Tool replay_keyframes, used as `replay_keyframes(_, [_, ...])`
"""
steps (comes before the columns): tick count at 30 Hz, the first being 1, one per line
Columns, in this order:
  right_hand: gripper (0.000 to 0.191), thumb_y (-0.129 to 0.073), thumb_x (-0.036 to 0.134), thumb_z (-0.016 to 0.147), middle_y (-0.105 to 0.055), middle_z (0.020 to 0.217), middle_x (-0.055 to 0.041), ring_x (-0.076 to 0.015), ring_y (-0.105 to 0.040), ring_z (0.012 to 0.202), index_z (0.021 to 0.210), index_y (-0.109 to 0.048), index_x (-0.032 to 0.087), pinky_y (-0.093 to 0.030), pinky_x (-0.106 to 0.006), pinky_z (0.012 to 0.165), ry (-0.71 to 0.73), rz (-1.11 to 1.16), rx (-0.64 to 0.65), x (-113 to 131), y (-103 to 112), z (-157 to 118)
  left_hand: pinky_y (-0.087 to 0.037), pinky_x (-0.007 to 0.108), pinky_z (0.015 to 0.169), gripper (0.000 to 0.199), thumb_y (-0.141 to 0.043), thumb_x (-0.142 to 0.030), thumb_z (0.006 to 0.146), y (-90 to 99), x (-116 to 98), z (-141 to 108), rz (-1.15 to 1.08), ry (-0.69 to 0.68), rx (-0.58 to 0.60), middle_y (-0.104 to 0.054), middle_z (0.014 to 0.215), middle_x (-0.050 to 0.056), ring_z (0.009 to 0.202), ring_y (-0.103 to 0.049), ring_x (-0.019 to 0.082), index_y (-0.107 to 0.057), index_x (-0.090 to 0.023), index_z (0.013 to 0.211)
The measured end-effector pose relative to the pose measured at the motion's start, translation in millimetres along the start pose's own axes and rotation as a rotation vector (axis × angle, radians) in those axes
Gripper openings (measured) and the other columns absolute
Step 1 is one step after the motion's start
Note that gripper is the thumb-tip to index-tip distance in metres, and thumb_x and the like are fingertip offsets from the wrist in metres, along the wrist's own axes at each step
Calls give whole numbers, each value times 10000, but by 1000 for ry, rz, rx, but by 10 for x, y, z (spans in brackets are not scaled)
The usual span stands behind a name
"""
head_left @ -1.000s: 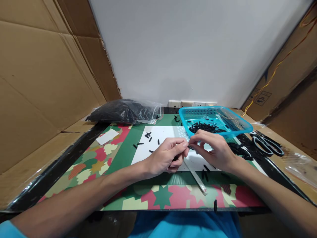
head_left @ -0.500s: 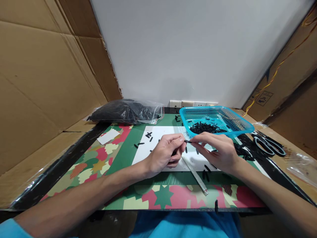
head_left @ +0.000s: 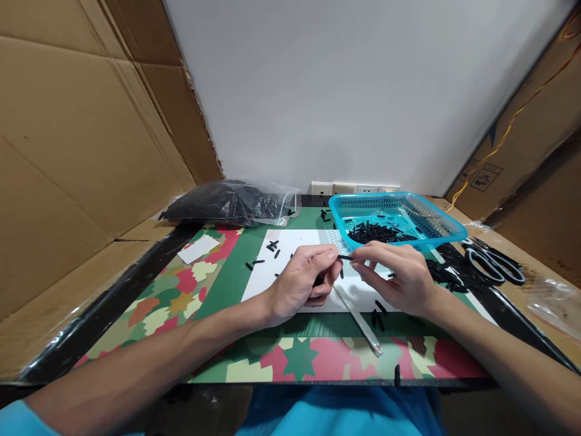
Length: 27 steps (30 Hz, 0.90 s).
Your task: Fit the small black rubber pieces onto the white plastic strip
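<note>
Between my two hands is a small black strip (head_left: 345, 258), its kind too small to make out. My left hand (head_left: 313, 272) pinches its left end between thumb and forefinger, the other fingers curled; something dark shows inside the curl. The fingertips of my right hand (head_left: 393, 269) close on the right end. Below the hands a white sheet (head_left: 258, 287) lies on the patterned mat, with several similar black pieces (head_left: 273, 245) scattered over it. A thin pale flat stick (head_left: 358, 318) lies slanted under my left hand, its upper end near the fingers.
A blue plastic basket (head_left: 454, 237) with a heap of black pieces stands behind my right hand. Scissors (head_left: 492, 263) lie at the right, beside a dark pile (head_left: 442, 275). A filled clear bag (head_left: 222, 203) rests at the back left. Cardboard walls (head_left: 91, 121) flank the table.
The hands have drawn very slightly apart, and more of the black strip shows between the fingertips. Everything else stays nearly the same.
</note>
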State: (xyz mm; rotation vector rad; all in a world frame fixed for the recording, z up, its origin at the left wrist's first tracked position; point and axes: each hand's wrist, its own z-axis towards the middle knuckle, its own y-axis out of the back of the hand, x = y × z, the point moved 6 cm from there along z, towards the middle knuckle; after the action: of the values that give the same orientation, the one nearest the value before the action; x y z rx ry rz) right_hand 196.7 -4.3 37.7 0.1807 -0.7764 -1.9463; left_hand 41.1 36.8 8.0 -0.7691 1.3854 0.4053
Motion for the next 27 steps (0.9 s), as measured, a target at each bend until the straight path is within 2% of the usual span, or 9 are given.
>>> replay_keyframes(6, [86,-633,142,1055,-736,850,-31,-130,-660,674,1121,-664,188,-478,-246,591,-5,-24,-11,-5,15,-6,-232,152,394,460,-608,-529,1036,14,25,1,46,16,10,-345,463,-108,389,-231,45,-549,-184,738])
replay_keyframes(13, [95,-586,152,1071,-712,813,-23,-125,-601,638,1052,-667,199,-441,-249,568,-6,-43,16,19,12,29,-200,162,391,500,-624,-555,1014,-1,19,-8,53,35,21,-351,472,-99,393,-226,46,-490,-197,693])
replay_keyframes(27, [96,-592,154,1073,-702,790,-21,-127,-584,628,1035,-676,181,-419,-253,575,0,-25,58,25,3,28,-245,154,405,420,-526,-491,1065,-26,-12,-27,79,23,27,-353,470,-99,402,-242,57,-560,-183,782])
